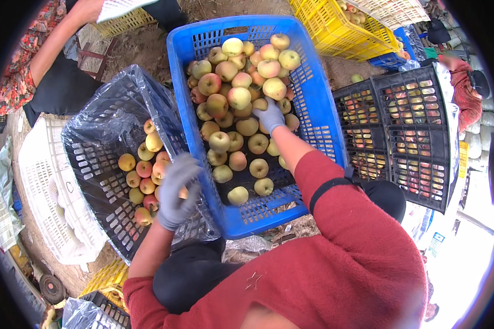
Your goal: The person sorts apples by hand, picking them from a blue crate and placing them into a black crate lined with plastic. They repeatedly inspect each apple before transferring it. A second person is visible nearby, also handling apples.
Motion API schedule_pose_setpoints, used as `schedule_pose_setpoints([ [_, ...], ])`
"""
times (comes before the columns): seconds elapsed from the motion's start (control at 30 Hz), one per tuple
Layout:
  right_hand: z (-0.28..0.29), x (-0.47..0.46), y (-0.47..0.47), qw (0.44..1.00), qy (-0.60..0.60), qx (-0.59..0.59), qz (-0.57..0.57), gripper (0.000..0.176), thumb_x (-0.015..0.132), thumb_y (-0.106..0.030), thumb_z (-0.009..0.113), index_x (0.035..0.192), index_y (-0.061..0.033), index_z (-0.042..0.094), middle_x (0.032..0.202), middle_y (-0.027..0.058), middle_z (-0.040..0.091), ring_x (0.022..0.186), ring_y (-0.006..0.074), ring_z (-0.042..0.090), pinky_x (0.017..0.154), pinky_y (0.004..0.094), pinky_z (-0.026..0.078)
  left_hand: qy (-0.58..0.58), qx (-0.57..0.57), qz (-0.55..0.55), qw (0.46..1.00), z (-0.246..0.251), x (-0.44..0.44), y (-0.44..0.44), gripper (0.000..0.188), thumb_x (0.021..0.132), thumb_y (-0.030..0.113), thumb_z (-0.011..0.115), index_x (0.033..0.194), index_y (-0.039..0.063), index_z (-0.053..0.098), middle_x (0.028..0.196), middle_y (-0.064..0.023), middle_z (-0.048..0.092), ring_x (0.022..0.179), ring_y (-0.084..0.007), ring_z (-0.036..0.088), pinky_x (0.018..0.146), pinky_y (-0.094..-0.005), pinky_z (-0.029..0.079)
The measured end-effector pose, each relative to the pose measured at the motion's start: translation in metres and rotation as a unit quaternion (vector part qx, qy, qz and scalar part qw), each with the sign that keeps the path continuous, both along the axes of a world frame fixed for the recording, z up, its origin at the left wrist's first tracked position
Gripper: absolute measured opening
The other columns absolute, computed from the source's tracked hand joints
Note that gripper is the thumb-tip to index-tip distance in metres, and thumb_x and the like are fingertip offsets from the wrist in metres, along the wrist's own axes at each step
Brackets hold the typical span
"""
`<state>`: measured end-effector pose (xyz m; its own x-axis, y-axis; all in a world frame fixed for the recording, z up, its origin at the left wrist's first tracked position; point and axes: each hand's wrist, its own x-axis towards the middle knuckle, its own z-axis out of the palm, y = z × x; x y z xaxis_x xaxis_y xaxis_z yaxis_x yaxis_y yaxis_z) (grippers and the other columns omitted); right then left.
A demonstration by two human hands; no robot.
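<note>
My right hand [269,117], in a grey glove, reaches into a blue plastic crate [238,228] and grips a yellowish apple [260,104] among many others. Bare black base shows at the crate's near end, with a few loose apples [238,195] there. My left hand [179,195], gloved too and blurred by motion, hovers over the right side of a black plastic crate [94,172] lined with clear film. A patch of orange apple shows between its thumb and fingers; whether it is held is unclear. Redder apples [144,169] lie in that black crate.
Filled black crates [389,135] stand on edge at the right. Yellow crates [333,35] are stacked at the far right, and a white crate [51,172] lies left. Another person's arm [57,43] extends at upper left; a second person [463,92] is at far right.
</note>
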<state>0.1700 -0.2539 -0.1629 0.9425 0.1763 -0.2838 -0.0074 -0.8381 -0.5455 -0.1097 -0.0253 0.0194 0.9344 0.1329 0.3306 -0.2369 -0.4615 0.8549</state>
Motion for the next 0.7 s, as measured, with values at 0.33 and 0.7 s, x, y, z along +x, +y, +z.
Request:
schedule_pose_setpoints([
  [0.33,0.037,0.026,-0.011,0.967,0.164,0.193,-0.006,0.065,0.081,-0.043,0.078,0.128,-0.0019,0.059,0.106,0.0109,0.068,0.094,0.0221,0.066,0.08,0.0345,0.055,0.035,0.137,-0.187,0.972,-0.006,0.01,-0.025,0.035,0.08,0.008,0.071,0.114,0.008,0.067,0.1,-0.0077,0.069,0.087,-0.0274,0.068,0.073,-0.0371,0.055],
  [0.7,0.182,-0.063,0.041,0.77,0.513,0.359,0.121,0.065,0.101,-0.061,0.045,0.122,-0.0004,0.057,0.091,0.0159,0.07,0.069,0.025,0.068,0.065,0.0381,0.056,0.166,-0.323,-0.026,0.931,0.009,0.025,-0.027,0.091,0.086,0.01,0.077,0.159,0.009,0.022,0.155,-0.0122,0.037,0.139,-0.0246,0.044,0.106,-0.0388,0.047],
])
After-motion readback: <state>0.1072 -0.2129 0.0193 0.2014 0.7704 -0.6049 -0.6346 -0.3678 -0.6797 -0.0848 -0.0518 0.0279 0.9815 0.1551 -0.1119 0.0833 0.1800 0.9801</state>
